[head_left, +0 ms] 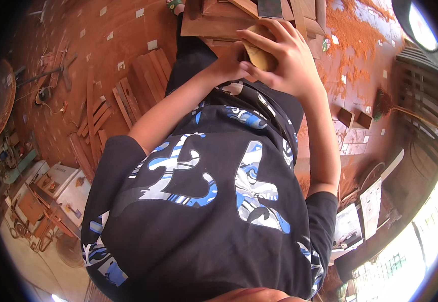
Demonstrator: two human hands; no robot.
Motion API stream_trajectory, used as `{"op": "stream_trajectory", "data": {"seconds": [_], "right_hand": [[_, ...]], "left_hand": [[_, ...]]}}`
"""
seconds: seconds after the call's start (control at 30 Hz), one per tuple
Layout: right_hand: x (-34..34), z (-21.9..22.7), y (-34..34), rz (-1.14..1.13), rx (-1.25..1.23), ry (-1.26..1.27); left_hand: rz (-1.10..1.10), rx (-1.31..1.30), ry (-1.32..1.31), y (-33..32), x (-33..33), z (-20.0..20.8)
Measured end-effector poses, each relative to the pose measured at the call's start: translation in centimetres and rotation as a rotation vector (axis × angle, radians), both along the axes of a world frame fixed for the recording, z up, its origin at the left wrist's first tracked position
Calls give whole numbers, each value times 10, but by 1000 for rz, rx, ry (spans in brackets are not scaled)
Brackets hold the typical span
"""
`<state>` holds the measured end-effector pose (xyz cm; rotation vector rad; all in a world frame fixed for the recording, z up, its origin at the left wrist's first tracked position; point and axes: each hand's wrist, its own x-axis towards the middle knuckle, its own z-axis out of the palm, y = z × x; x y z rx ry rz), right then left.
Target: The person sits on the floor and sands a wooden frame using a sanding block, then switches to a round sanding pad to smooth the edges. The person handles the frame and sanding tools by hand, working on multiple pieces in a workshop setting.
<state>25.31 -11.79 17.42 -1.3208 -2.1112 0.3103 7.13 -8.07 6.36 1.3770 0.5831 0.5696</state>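
In front of my lap, both hands are on a yellowish-tan curved piece (263, 56), possibly a bent sheet of sandpaper; its exact kind is not clear. My right hand (293, 60) is closed around its far and right sides, with fingers curled over the top and the thumb below. My left hand (230, 64) grips its left edge, its fingertips partly hidden behind the piece. Just beyond the hands lies a reddish-brown panelled wooden workpiece (204, 27), with a dark flat block (270, 9) and wooden strips on it.
Wooden boards (146, 75) are stacked on the floor to the left. Reddish sawdust (352, 30) covers the floor at the far right, near two small wooden boxes (355, 119) and a broom (384, 104). A white machine or cabinet (70, 186) stands at the left.
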Motion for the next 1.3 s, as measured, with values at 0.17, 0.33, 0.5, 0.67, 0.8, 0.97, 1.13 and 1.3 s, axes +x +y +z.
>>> {"op": "stream_trajectory", "data": {"seconds": [0.17, 0.33, 0.5, 0.67, 0.8, 0.97, 1.13, 1.3], "right_hand": [[-16, 4, 0, 150, 98, -77], [10, -7, 12, 56, 45, -79], [-21, 4, -3, 239, 9, 41], [-1, -11, 12, 118, -10, -5], [-16, 0, -4, 258, 19, -55], [0, -8, 3, 144, 2, -36], [7, -4, 5, 223, -58, 36], [-7, -7, -10, 224, 9, -54]], "left_hand": [[101, 355, -219, 3, 2, -13], [-89, -41, -21, 12, -12, -12], [48, 108, -211, 8, -5, -12], [-10, 109, -61, 6, -7, -21], [7, 57, -140, 6, -10, -18], [71, 46, -193, 4, 1, -16], [-34, -118, -200, 9, -2, -9], [-30, 7, -173, 10, -2, -11]]}}
